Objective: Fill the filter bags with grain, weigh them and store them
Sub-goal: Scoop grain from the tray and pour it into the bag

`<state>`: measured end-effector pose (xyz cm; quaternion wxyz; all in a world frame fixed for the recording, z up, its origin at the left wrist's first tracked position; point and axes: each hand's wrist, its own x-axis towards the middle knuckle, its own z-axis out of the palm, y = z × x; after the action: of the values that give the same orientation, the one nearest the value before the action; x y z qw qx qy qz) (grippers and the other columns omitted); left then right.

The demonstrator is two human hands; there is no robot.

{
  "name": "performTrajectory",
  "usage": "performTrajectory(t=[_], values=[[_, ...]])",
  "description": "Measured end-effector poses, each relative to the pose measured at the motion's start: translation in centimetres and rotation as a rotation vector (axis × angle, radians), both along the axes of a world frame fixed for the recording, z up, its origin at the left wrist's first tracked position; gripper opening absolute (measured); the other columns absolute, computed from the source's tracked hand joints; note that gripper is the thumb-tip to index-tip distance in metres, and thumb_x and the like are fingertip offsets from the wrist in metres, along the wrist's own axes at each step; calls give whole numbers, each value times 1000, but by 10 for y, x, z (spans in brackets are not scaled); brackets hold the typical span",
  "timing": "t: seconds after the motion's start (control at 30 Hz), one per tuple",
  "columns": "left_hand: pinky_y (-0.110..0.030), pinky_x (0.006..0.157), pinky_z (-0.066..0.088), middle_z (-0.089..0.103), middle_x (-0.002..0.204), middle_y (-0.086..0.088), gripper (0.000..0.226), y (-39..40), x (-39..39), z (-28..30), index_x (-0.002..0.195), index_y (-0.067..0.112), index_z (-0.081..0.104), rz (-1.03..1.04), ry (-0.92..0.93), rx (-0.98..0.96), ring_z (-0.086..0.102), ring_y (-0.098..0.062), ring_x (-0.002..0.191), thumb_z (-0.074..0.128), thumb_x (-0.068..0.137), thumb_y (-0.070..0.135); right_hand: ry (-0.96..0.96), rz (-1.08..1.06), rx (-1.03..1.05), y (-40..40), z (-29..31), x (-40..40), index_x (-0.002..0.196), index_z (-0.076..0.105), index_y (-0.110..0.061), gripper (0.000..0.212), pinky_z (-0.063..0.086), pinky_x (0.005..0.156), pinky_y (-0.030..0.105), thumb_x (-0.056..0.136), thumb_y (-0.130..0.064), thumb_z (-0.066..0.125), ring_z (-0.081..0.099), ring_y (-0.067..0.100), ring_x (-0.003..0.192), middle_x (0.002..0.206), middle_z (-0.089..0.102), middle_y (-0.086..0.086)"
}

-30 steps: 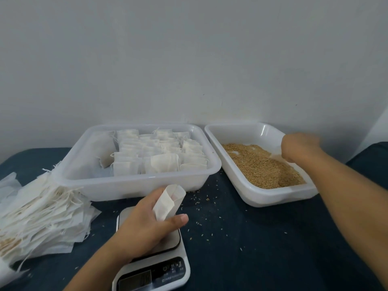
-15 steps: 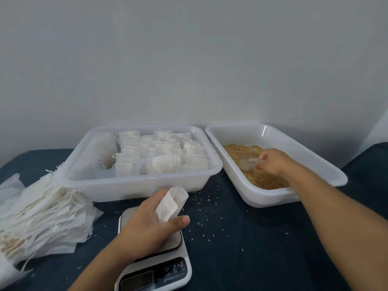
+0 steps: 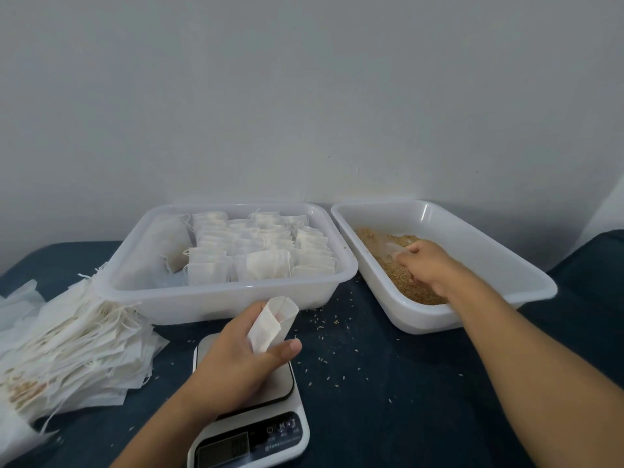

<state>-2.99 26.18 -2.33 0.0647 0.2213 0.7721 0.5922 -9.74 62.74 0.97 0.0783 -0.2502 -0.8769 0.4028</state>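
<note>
A: From the head camera, what has the left hand (image 3: 236,363) got?

B: An empty filter bag (image 3: 271,324), pinched between thumb and curled fingers (image 3: 287,347), mouth up and held open. The hand hangs over the plate of the scale (image 3: 250,430), which sits on the dark blue desk (image 3: 388,417).

A: And the right hand (image 3: 427,265)?

B: It is down in the right-hand tub (image 3: 489,261), in the grain (image 3: 401,282). Its fingers are curled round what looks like a clear scoop (image 3: 393,248), but that part is blurred, so I can't say more about the scoop.

A: Where are the filled bags (image 3: 256,251)?

B: Packed upright in rows in the left-hand tub (image 3: 236,298), just behind the scale. The two tubs stand side by side against the wall (image 3: 304,96), nearly touching.

A: Anything else?

B: A loose stack of flat bags (image 3: 77,352) with strings lies at the left, beside the left tub. Stray grains (image 3: 324,336) are scattered on the desk between the scale and the tubs. The scale's display is too dim to read.
</note>
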Motion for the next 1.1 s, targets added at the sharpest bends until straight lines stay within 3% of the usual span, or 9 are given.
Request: performTrajectory(t=[0.07, 0.13, 0.3, 0.4, 0.5, 0.63, 0.73, 0.93, 1.1], values=[[-41, 90, 52, 67, 106, -16, 50, -1, -2, -3, 115, 21, 65, -3, -8, 8, 64, -31, 97, 77, 75, 49, 81, -27, -41, -7, 2, 2, 95, 58, -20, 13, 44, 62, 35, 100, -32, 62, 50, 19, 62, 77, 62, 4], [-49, 93, 51, 67, 108, -17, 56, -4, -4, -6, 114, 21, 63, 17, -9, 3, 62, -35, 103, 75, 73, 56, 162, -55, -70, -16, 6, 5, 97, 57, -24, 13, 46, 60, 35, 100, -35, 61, 53, 18, 64, 82, 65, 4], [-25, 78, 53, 69, 104, 0, 42, -12, -11, -9, 109, 38, 62, 129, -1, -9, 65, -17, 92, 74, 74, 58, 374, -72, -66, -50, 23, 19, 94, 54, -37, 23, 46, 64, 31, 92, -58, 64, 60, 12, 82, 100, 63, -9], [-6, 68, 48, 69, 101, 11, 26, -19, -18, -8, 104, 44, 61, 231, 41, 4, 64, -6, 90, 79, 85, 40, 424, 37, -163, -63, 32, 29, 103, 64, -32, 19, 46, 61, 29, 92, -46, 68, 59, 9, 70, 99, 67, -5], [-6, 63, 45, 65, 93, 22, 23, -28, -25, -9, 101, 35, 59, 341, 88, -60, 62, 3, 83, 77, 87, 33, 399, 192, -184, -78, 43, 39, 99, 71, -35, 21, 46, 56, 28, 87, -52, 74, 49, 3, 48, 87, 72, -7], [-8, 59, 44, 63, 89, 25, 23, -38, -32, -9, 97, 33, 57, 412, 97, -102, 61, 4, 77, 77, 85, 33, 348, 501, -273, -103, 55, 46, 93, 76, -31, 37, 39, 45, 19, 66, -56, 80, 41, 7, 46, 77, 66, 2], [-9, 60, 47, 66, 89, 20, 22, -42, -33, -11, 97, 34, 59, 404, 76, -80, 62, 1, 77, 77, 84, 35, 263, 660, -206, -112, 61, 46, 93, 76, -28, 38, 38, 44, 18, 64, -51, 82, 41, 8, 45, 73, 65, 0], [-26, 76, 56, 74, 96, 9, 27, -45, -33, -11, 102, 35, 66, 312, 7, -9, 70, -10, 88, 73, 79, 46, 146, 762, -135, -107, 75, 45, 91, 78, -24, 33, 37, 43, 18, 65, -43, 84, 45, 3, 49, 76, 70, 4], [-25, 72, 54, 73, 94, 2, 28, -43, -33, -13, 102, 31, 66, 298, 17, -13, 69, -19, 88, 74, 78, 43, 114, 783, -31, -94, 86, 48, 95, 79, -31, 32, 39, 42, 20, 67, -44, 84, 45, 8, 45, 80, 74, 6]])
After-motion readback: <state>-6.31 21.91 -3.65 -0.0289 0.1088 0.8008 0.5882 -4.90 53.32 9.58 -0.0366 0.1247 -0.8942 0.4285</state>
